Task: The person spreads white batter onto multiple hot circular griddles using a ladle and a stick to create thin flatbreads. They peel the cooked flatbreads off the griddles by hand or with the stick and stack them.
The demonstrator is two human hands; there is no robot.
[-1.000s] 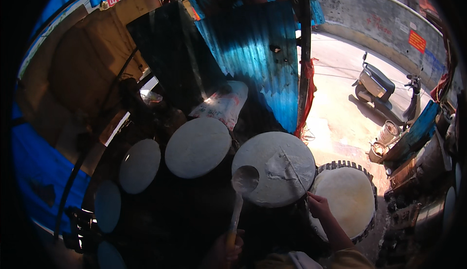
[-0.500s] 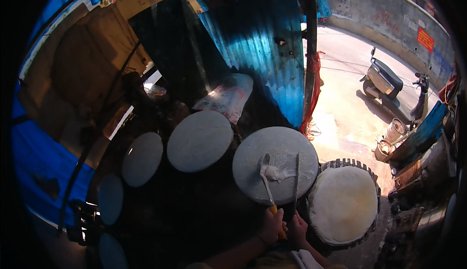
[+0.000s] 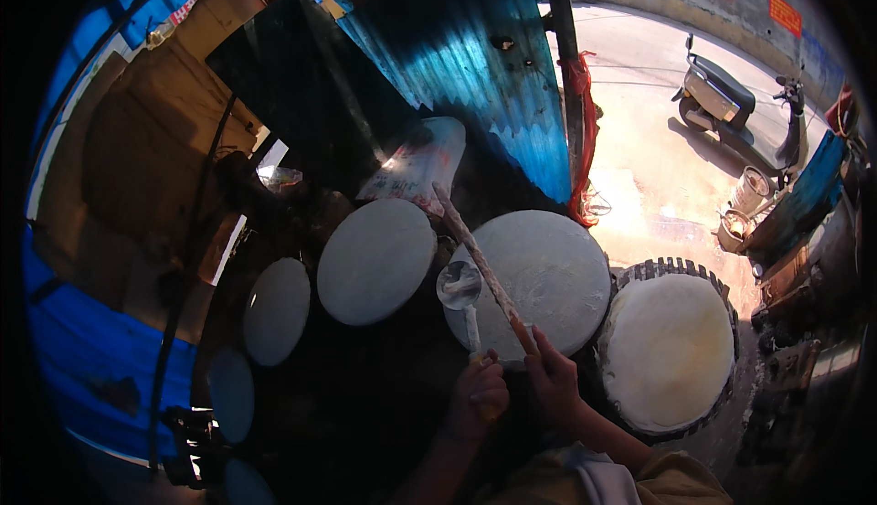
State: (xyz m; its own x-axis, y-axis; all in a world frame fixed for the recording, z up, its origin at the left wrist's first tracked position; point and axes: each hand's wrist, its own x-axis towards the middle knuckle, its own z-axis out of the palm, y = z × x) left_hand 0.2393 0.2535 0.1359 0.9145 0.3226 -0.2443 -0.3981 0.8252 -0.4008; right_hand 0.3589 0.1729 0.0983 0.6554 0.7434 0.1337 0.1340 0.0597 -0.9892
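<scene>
My left hand (image 3: pixel 477 393) is closed around the yellow handle of a ladle (image 3: pixel 459 285), its round bowl raised over the left edge of a round white-coated plate (image 3: pixel 562 267). In my right hand (image 3: pixel 555 379) is a long narrow scraper (image 3: pixel 482 265), smeared with pale paste. It slants up and to the left across the plate, its tip reaching past the far edge. Streaks of white paste mark the plate's surface. Whether the scraper touches the plate, I cannot tell.
Right of it, a round pale slab (image 3: pixel 671 354) sits on a dark ridged rim. More round plates (image 3: pixel 377 263) curve away left. A printed sack (image 3: pixel 416 165) lies behind, before blue corrugated sheeting (image 3: pixel 457 66). Outside stand a scooter (image 3: pixel 726 94) and buckets (image 3: pixel 751 190).
The ladle has lifted from the plate and moved left. My right hand has moved up, and the scraper has swung from upright to slanting left. The view has shifted slightly.
</scene>
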